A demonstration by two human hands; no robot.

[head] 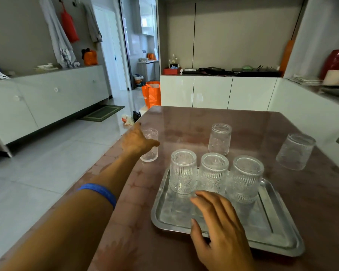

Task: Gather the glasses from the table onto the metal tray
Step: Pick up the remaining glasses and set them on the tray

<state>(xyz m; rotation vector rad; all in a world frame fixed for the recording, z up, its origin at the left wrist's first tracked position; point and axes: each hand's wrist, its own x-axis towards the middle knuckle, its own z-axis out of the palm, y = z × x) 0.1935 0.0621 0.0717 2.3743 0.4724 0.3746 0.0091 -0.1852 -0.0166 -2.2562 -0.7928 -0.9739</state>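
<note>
A metal tray [278,237] lies on the brown table, near its front. Three ribbed glasses stand upside down in a row along the tray's far edge: left [182,171], middle [213,172], right [244,178]. My left hand [136,140] reaches to a glass [151,153] at the table's left edge, thumb and fingers curling around it, touching or nearly so. My right hand [219,229] hovers over the tray's near left part, fingers spread, holding nothing. Two more inverted glasses stand on the table: one behind the tray [220,138], one at far right [295,151].
The table [184,118] has its left edge right beside the glass under my left hand, with tiled floor below. White cabinets [213,92] stand behind the table and a counter runs along the right. An orange bag [152,93] sits on the floor beyond.
</note>
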